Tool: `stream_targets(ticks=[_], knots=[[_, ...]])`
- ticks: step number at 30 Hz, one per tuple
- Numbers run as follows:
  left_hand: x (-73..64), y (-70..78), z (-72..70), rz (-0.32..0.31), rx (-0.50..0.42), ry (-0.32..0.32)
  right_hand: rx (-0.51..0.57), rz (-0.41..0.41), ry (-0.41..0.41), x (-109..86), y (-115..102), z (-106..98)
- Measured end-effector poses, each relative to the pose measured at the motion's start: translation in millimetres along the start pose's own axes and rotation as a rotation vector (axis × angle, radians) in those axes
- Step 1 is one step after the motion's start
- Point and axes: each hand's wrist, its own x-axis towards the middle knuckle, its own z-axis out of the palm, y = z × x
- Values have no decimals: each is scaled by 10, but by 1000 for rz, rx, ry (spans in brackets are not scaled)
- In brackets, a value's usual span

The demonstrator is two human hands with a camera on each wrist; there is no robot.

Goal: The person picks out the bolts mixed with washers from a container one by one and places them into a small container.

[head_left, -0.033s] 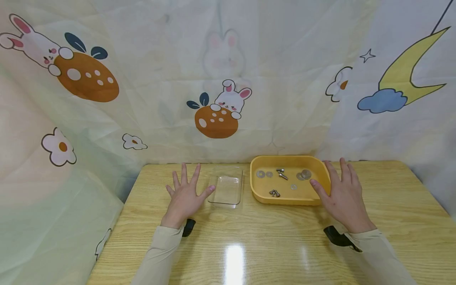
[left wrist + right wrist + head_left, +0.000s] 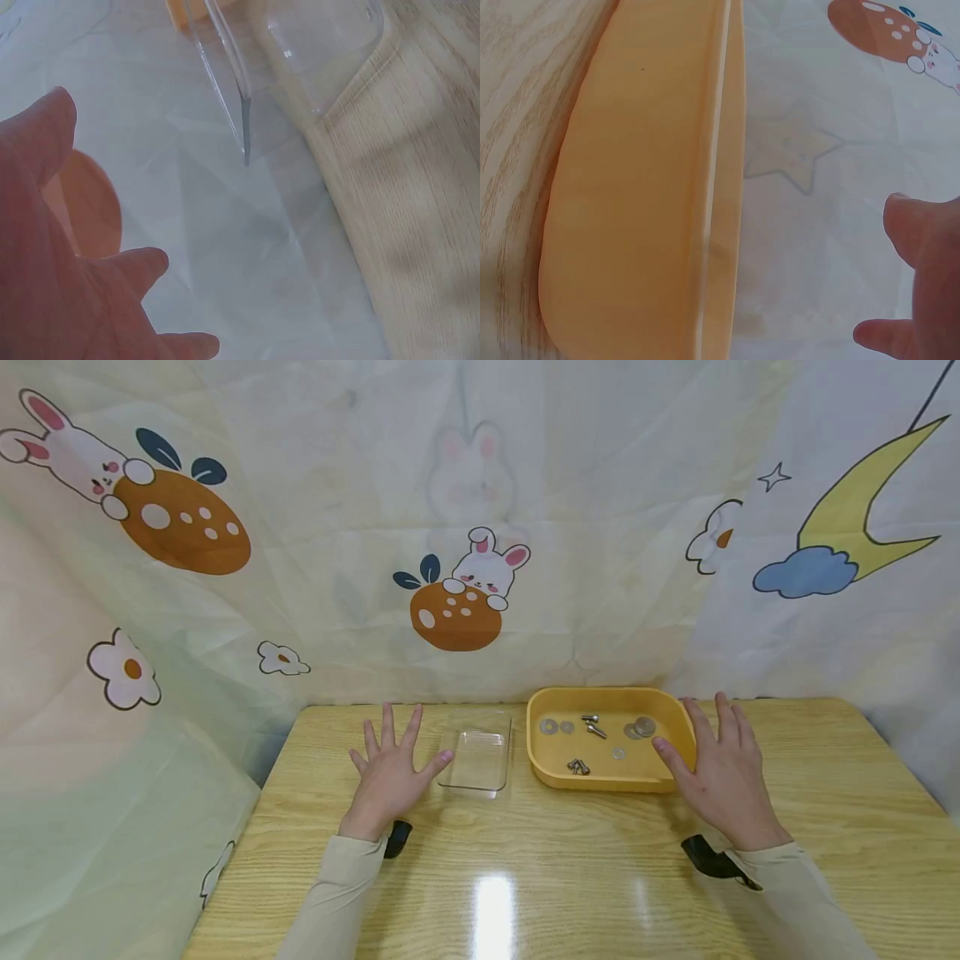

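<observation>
My left hand [image 2: 387,782], fingers spread, is beside a clear plastic box [image 2: 474,770]; in the head view its thumb tip overlaps the box's left edge. A yellow tray [image 2: 600,782] stands to the right of that box. Inside it lie a few loose screws [image 2: 596,732], a small cluster of screws [image 2: 579,767] near the front, and several flat washers [image 2: 549,727]. Over the tray's right end reaches my right hand [image 2: 726,787], fingers stretched out and holding nothing. From the right wrist, the tray's outer side wall [image 2: 637,187] fills much of the view.
Both containers stand near the back edge of a wood-grain table [image 2: 435,877]. Behind it hangs a pale cloth [image 2: 337,585] printed with rabbits, flowers and a moon. Black wrist straps [image 2: 708,857] show beneath the sleeves.
</observation>
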Motion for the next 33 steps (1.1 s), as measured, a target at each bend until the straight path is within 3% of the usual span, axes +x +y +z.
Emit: stream_targets(ticks=[12, 33], knots=[[-20, -14, 12, -20, -17, -21, -8, 4, -27, -23, 2, 13], [4, 35, 76, 14, -66, 29, 25, -62, -18, 41, -123, 70]])
